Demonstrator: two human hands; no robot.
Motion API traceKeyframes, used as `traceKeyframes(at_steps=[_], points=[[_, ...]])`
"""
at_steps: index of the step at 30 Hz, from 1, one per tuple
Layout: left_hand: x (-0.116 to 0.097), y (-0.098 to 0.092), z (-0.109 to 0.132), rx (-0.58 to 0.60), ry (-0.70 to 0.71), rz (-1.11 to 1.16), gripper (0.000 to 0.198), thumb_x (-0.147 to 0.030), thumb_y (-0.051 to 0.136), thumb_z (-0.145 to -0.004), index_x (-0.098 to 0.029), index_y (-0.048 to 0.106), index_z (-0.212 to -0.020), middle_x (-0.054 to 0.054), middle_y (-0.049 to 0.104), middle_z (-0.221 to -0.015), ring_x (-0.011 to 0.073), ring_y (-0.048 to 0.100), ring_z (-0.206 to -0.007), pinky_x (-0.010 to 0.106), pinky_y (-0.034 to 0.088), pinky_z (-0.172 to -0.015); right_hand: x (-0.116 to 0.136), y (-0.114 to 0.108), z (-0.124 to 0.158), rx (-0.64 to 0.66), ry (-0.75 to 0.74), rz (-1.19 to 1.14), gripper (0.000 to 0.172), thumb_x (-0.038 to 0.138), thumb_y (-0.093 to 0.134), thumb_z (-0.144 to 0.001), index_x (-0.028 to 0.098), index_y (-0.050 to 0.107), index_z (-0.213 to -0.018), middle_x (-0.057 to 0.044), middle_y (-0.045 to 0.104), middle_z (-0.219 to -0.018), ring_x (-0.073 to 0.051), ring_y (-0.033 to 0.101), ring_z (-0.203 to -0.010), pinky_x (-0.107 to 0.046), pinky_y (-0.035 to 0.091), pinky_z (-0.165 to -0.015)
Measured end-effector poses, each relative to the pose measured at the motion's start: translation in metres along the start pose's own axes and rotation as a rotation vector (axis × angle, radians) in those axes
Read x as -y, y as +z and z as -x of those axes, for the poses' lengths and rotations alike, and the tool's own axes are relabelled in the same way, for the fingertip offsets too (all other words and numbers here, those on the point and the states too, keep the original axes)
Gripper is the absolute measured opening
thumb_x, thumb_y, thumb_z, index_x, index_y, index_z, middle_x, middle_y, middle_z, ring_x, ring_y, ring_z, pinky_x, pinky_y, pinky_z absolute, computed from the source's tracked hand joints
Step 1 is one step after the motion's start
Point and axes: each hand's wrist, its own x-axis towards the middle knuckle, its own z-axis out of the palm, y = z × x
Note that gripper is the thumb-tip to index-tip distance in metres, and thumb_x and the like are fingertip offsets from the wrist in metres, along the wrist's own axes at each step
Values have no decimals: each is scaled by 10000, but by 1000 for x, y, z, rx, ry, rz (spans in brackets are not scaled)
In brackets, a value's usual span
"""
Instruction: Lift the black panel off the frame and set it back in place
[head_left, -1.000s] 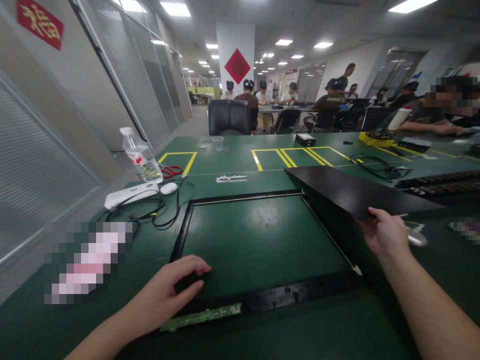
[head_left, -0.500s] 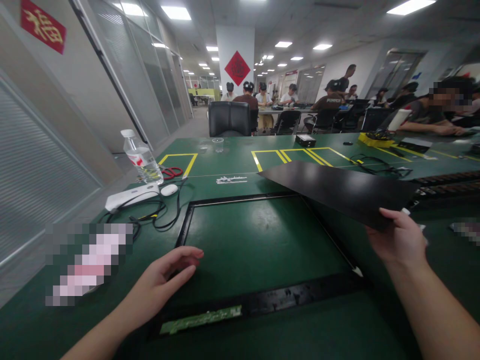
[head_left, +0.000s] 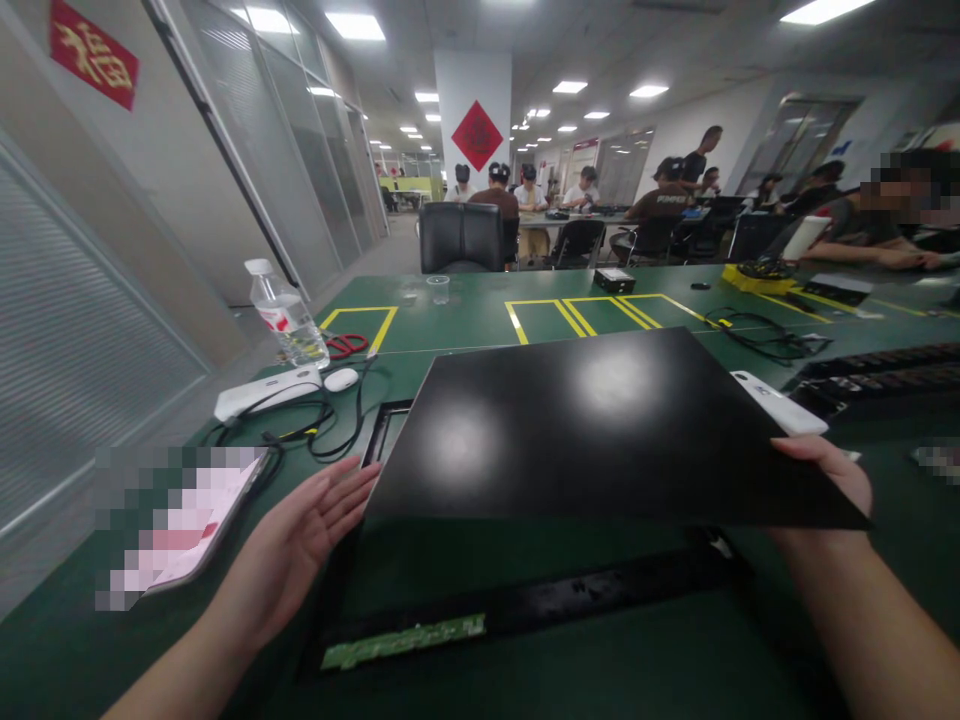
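A large thin black panel hangs almost level above a black rectangular frame that lies on the green table. My right hand grips the panel's right edge, thumb on top and fingers underneath. My left hand is raised by the panel's left front corner, palm turned up and fingers stretched out, close to the edge without holding it. A narrow green circuit strip sits along the frame's front left rail. The panel hides most of the frame.
At the left lie a phone, a white power strip with black cables, a white mouse, red scissors and a water bottle. A white device pokes out behind the panel. Several people sit at far tables.
My right hand has swung the black panel from the right side leftward, over the frame, tilting it flatter. My left hand lifted off the frame's corner and opened toward the panel.
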Motion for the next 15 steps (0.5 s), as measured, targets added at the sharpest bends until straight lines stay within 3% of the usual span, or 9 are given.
traceKeyframes(at_steps=[4, 7, 12, 15], points=[[-7, 8, 8, 9, -201, 82, 374, -334, 495, -952, -207, 676, -1253, 63, 825, -1015, 233, 778, -921, 296, 627, -680, 1, -1, 4, 44, 20, 35, 545, 193, 559, -531, 267, 687, -1056, -52, 761, -941, -332, 736, -879, -587, 602, -810], [-10, 10, 13, -8, -273, 107, 430, -348, 498, -933, -227, 634, -1322, 36, 829, -998, 274, 776, -948, 358, 638, -719, 0, -3, 3, 105, 48, 43, 518, 192, 562, -534, 271, 678, -1033, -47, 758, -944, -324, 733, -898, -569, 600, -823], [-14, 7, 19, 6, -147, -20, 544, -290, 590, -854, -274, 570, -1397, -15, 825, -1045, 329, 742, -1043, 433, 623, -838, -9, -4, -2, 301, 180, 80, 465, 239, 610, -543, 263, 682, -1002, -41, 756, -996, -318, 729, -921, -534, 595, -830], [-15, 2, 20, -84, -9, -73, 605, -276, 685, -807, -259, 575, -1401, -21, 831, -1020, 331, 741, -1042, 415, 628, -836, -14, -3, 0, 460, 290, 165, 503, 249, 685, -538, 253, 688, -1041, -39, 758, -1013, -309, 731, -910, -508, 596, -806]])
